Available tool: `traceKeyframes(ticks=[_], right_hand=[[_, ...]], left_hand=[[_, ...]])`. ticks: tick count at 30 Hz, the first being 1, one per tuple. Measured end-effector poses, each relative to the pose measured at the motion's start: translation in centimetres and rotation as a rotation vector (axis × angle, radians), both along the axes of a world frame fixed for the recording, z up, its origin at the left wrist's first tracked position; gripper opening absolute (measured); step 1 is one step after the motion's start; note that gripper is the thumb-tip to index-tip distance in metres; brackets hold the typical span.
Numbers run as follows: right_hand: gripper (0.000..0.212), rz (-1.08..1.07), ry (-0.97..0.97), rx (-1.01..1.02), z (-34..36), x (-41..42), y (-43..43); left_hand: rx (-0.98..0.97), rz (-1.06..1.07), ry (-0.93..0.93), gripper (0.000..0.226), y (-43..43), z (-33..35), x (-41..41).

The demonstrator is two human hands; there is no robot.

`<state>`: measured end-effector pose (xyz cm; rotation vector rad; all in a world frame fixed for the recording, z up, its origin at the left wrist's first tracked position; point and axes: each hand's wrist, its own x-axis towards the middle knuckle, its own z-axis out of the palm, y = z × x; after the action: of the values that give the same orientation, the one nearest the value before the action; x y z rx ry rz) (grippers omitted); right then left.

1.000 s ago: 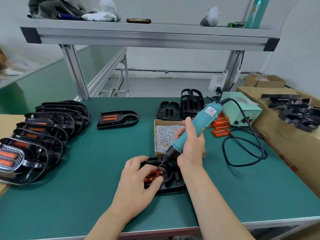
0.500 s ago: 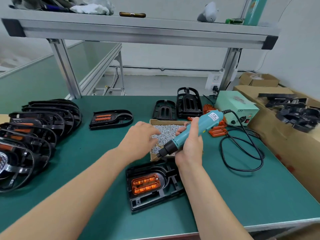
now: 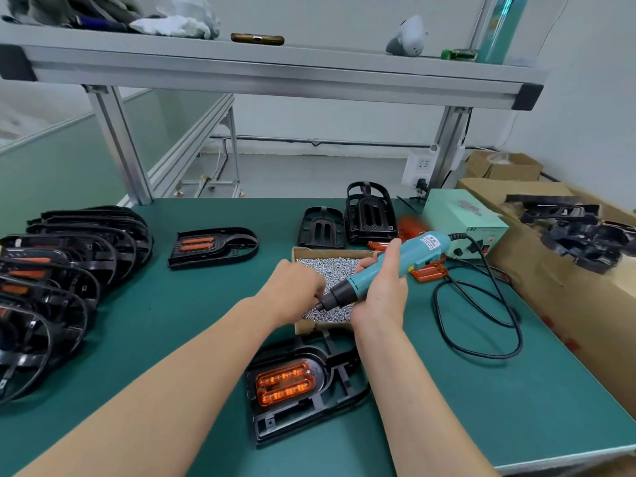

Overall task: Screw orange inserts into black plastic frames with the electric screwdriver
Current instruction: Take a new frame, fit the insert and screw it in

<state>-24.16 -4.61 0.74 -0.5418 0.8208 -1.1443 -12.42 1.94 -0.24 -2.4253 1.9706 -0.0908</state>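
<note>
Over the screw box [image 3: 305, 327], left hand [image 3: 292, 291] fingers dip among screws [image 3: 335, 270], grasp indeterminate; right hand [image 3: 382, 295] grips the electric screwdriver [image 3: 407, 256]. Step: screw pickup. Next: load one, fasten orange insert [image 3: 284, 382].

A green-topped table [image 3: 165, 325] fills the lower frame. Above it, across the upper frame, runs a grey aluminium shelf [image 3: 275, 68], carried on a slanted post at left [image 3: 118, 146] and another at right [image 3: 449, 146]. Behind stands a plain white wall [image 3: 327, 120] with a thin pipe [image 3: 316, 142] low along it, above a pale grey floor [image 3: 309, 175]. A white power socket [image 3: 418, 170] sits by the right post. At far left lies a second green table [image 3: 51, 173]. The light is even and soft.
</note>
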Motion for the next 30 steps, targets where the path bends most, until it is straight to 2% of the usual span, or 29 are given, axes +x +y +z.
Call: traceKeyframes(ticks=[4,9,12,17,20,25,30], right_hand=[[0.036,0.014,0.003,0.044,-0.3,0.1,0.0],[0.036,0.015,0.019,0.043,-0.2,0.3,0.1],[0.036,0.012,0.041,0.045,-0.3,0.3,0.1],[0.037,0.015,0.037,0.050,-0.2,0.4,0.2],[0.038,0.018,0.024,0.059,0.1,0.4,0.2],[0.039,0.032,-0.010,0.070,0.4,0.3,0.4],[0.034,0.056,-0.075,0.101,0.7,0.5,1.1]], left_hand=[[0.016,-0.022,-0.004,0.027,0.2,-0.1,0.0],[0.001,-0.014,0.027,0.021,0.6,0.0,-0.3],[-0.044,0.014,0.163,0.013,0.6,0.2,-0.3],[-0.163,0.067,0.343,0.022,0.9,0.5,0.1],[-0.339,0.196,0.630,0.017,1.9,0.5,-0.2],[-0.595,0.412,1.305,0.019,5.5,0.0,-1.3],[-0.696,0.492,1.596,0.020,9.1,-1.2,-3.2]])
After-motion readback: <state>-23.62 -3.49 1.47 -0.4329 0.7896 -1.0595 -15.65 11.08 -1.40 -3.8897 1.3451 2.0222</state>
